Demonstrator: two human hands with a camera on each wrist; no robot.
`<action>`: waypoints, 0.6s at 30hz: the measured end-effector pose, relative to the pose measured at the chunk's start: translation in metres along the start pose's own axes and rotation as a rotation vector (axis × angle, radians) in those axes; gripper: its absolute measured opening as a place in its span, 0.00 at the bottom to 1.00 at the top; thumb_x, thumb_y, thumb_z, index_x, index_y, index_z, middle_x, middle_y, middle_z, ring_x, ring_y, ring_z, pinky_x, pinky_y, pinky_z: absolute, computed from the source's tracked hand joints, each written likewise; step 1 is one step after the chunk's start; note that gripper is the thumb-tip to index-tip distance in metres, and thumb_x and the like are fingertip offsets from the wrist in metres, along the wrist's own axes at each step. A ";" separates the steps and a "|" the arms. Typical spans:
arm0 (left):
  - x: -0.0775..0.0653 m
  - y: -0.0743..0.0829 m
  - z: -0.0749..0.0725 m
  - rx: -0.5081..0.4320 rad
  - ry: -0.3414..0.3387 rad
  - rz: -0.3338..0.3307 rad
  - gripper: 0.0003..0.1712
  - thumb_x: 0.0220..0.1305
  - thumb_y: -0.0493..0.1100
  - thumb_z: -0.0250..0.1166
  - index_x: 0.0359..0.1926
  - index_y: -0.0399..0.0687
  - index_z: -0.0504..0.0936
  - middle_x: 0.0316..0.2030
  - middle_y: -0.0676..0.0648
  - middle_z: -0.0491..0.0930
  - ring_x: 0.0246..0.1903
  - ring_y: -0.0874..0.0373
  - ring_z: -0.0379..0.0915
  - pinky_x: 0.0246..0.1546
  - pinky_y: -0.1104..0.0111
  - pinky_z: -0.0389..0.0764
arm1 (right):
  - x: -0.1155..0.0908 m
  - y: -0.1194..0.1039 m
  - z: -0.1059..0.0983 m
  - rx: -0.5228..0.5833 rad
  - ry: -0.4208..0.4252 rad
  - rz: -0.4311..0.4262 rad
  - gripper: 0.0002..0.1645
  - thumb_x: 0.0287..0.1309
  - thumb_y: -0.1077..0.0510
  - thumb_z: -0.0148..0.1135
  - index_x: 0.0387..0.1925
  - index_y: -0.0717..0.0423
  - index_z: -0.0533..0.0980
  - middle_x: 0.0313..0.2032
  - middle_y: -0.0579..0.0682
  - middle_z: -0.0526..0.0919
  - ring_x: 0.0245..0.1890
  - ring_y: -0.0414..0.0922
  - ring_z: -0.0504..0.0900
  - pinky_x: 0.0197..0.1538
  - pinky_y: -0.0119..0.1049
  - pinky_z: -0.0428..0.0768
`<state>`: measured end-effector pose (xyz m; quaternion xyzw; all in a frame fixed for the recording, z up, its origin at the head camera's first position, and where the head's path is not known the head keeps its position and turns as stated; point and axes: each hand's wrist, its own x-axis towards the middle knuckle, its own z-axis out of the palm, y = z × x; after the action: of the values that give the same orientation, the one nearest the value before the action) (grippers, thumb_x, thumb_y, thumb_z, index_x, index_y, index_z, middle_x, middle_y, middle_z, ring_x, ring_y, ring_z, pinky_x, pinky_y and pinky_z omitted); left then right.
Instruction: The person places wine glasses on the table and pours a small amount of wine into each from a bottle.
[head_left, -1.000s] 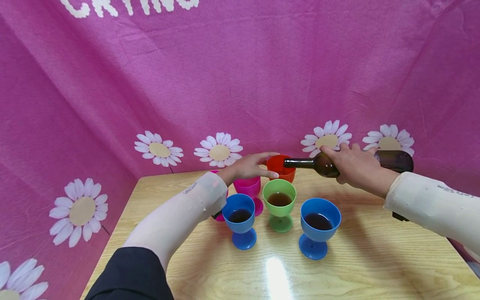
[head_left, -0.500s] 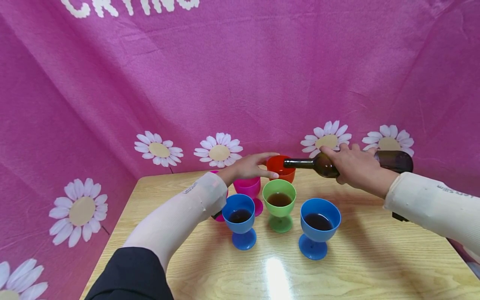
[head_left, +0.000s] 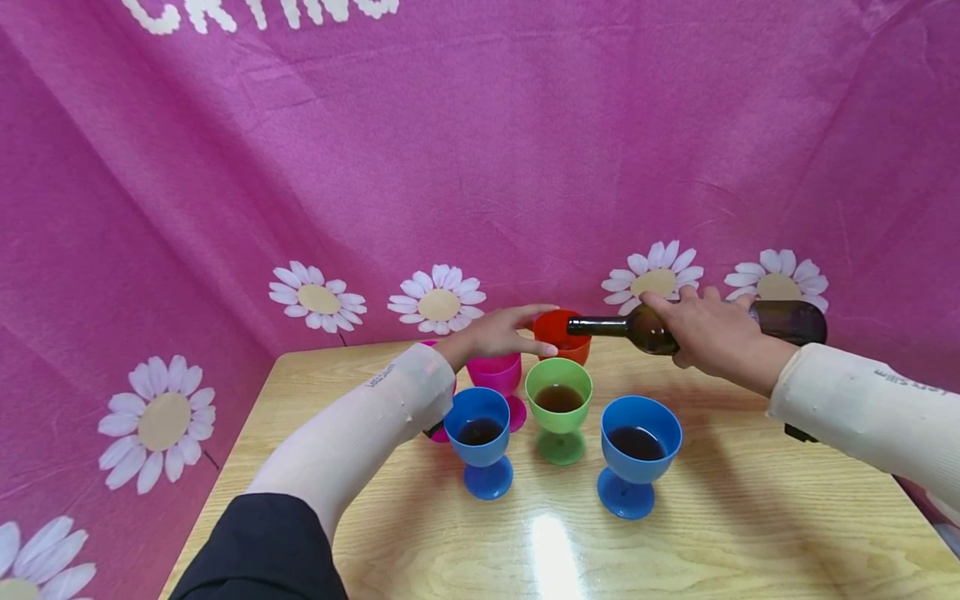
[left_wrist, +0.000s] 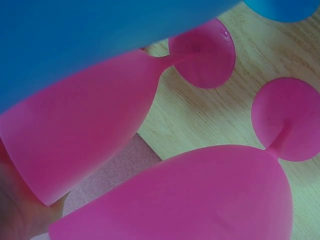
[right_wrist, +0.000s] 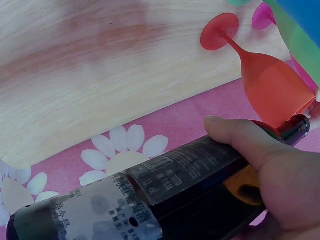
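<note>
At the back of the table my left hand [head_left: 495, 333] reaches round the red goblet [head_left: 572, 354], thumb in front of its bowl and fingers behind. My right hand [head_left: 712, 337] grips a dark wine bottle [head_left: 787, 321] lying nearly level, with its mouth over the red goblet's rim. The right wrist view shows printed labels along the bottle and the thumb pressed on its side. In front stand a green goblet [head_left: 558, 423] and two blue goblets, one on the left [head_left: 480, 454] and one on the right [head_left: 637, 471], all holding dark liquid.
Two pink goblets stand under the left forearm, one [head_left: 502, 379] partly covered by it. The left wrist view shows the other pink goblet [left_wrist: 200, 195] close by. The wooden table [head_left: 750, 533] ends at a magenta cloth [head_left: 525, 167] printed with daisies.
</note>
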<state>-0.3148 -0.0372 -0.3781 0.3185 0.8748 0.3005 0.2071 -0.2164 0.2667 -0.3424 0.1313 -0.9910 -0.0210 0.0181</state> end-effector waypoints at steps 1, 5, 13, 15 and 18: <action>0.000 0.000 0.000 -0.003 0.000 0.001 0.47 0.64 0.62 0.70 0.79 0.67 0.60 0.73 0.50 0.69 0.73 0.48 0.63 0.70 0.44 0.67 | 0.000 0.000 0.000 -0.001 -0.001 0.000 0.51 0.39 0.56 0.87 0.62 0.47 0.64 0.41 0.68 0.78 0.41 0.70 0.77 0.41 0.85 0.69; -0.001 0.001 0.000 -0.008 0.004 0.008 0.46 0.64 0.61 0.70 0.79 0.67 0.61 0.72 0.50 0.71 0.72 0.48 0.64 0.70 0.44 0.67 | 0.000 0.000 -0.001 -0.002 0.000 0.001 0.52 0.38 0.56 0.87 0.62 0.47 0.64 0.41 0.69 0.78 0.41 0.71 0.77 0.41 0.85 0.69; 0.000 0.000 0.000 -0.003 0.002 0.013 0.46 0.64 0.62 0.70 0.79 0.67 0.61 0.71 0.50 0.71 0.72 0.48 0.65 0.69 0.44 0.68 | 0.000 0.000 -0.001 -0.008 0.002 0.001 0.52 0.38 0.57 0.87 0.62 0.47 0.64 0.41 0.68 0.78 0.41 0.70 0.77 0.42 0.87 0.67; 0.000 0.000 0.000 0.001 0.001 0.011 0.47 0.63 0.62 0.70 0.79 0.68 0.61 0.72 0.50 0.70 0.72 0.48 0.64 0.69 0.44 0.67 | 0.000 0.000 -0.001 -0.009 -0.001 0.001 0.52 0.38 0.56 0.87 0.62 0.46 0.63 0.41 0.68 0.78 0.42 0.70 0.77 0.42 0.87 0.67; -0.001 0.000 0.000 0.000 0.001 0.010 0.46 0.64 0.62 0.70 0.79 0.68 0.61 0.72 0.50 0.70 0.72 0.48 0.64 0.70 0.44 0.67 | 0.000 0.000 -0.001 -0.010 -0.005 0.003 0.52 0.38 0.56 0.87 0.62 0.47 0.63 0.41 0.68 0.78 0.42 0.71 0.77 0.42 0.86 0.67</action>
<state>-0.3143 -0.0375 -0.3783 0.3228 0.8734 0.3015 0.2053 -0.2161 0.2663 -0.3416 0.1298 -0.9911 -0.0261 0.0163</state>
